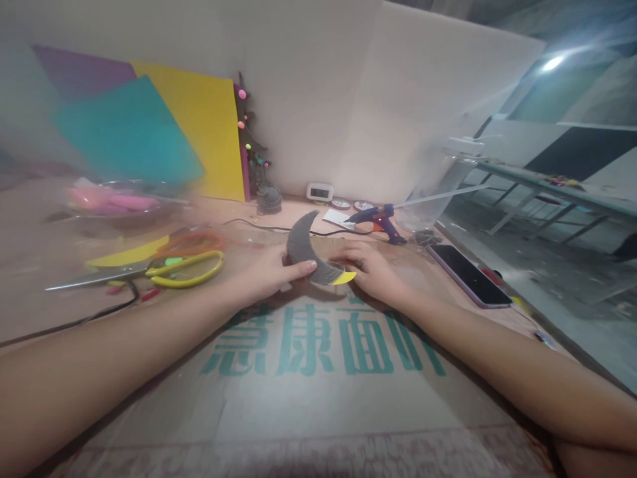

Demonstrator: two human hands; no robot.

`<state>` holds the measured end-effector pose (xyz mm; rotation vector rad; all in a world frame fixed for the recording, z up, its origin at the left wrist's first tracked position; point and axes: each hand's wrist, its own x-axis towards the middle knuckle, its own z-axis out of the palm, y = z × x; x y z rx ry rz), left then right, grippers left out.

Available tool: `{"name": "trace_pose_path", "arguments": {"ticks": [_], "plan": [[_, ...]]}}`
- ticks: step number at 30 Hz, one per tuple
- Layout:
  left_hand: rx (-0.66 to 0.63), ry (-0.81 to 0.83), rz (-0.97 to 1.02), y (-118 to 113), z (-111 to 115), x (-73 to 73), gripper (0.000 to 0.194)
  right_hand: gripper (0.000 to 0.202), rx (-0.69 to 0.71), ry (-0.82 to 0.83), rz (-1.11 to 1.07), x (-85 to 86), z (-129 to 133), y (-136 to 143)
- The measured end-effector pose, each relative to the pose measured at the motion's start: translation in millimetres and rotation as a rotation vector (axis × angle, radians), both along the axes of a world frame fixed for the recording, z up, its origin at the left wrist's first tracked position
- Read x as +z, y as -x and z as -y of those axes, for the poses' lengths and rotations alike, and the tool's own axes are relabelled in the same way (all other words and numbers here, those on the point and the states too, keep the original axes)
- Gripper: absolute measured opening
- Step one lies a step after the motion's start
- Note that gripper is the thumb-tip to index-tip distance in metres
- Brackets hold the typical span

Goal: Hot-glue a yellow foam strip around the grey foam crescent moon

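Observation:
A dark grey crescent point(304, 251) with a yellow tip point(344, 278) at its lower right end is held above the printed cardboard point(318, 398). My left hand point(279, 269) grips its left side, the thumb lying across the front and the other fingers hidden behind. Beside the yellow tip is my right hand point(365, 265), its fingers curled and bent toward the crescent's right end. The fingertips of that hand are partly hidden and blurred, so whether they pinch the crescent cannot be made out.
Yellow-handled scissors point(186, 270) and orange-handled ones point(194, 243) lie left, near a bowl of pink pieces point(117, 200). A blue glue gun point(381, 221) stands behind my hands. A phone point(468, 274) lies right. Coloured sheets point(199, 126) lean behind.

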<state>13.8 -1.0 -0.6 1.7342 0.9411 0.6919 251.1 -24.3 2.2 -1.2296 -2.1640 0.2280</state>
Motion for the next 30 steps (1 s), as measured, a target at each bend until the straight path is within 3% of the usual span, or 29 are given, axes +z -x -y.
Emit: {"name": "trace_pose_path", "arguments": {"ticks": [3, 8, 11, 15, 21, 25, 30], "plan": [[0.03, -0.006, 0.039, -1.3, 0.0, -0.3, 0.043, 0.042, -0.065, -0.042, -0.098, -0.4, -1.0, -2.9], [0.076, -0.028, 0.122, -3.7, -0.8, -0.3, 0.043, 0.011, -0.193, -0.162, -0.308, 7.1, 4.9, -1.7], [0.082, -0.041, 0.125, -3.4, -0.8, 0.5, 0.042, 0.016, -0.18, -0.186, -0.24, 11.3, 9.6, 2.6], [0.091, -0.084, 0.112, -2.5, -2.2, -0.6, 0.042, 0.022, -0.122, -0.036, -0.158, 14.4, 13.8, 9.4], [0.105, -0.165, 0.027, -2.4, -2.1, -2.9, 0.044, 0.032, -0.101, 0.384, -0.318, 16.3, 17.0, 14.9], [0.08, -0.165, -0.015, -3.8, 4.3, 1.1, 0.042, 0.035, -0.113, 0.456, -0.446, 15.6, 18.0, 15.0], [0.145, -0.169, -0.022, -4.9, 8.4, 4.0, 0.04, 0.038, -0.039, 0.445, -0.457, 14.8, 16.7, 13.2]]}}
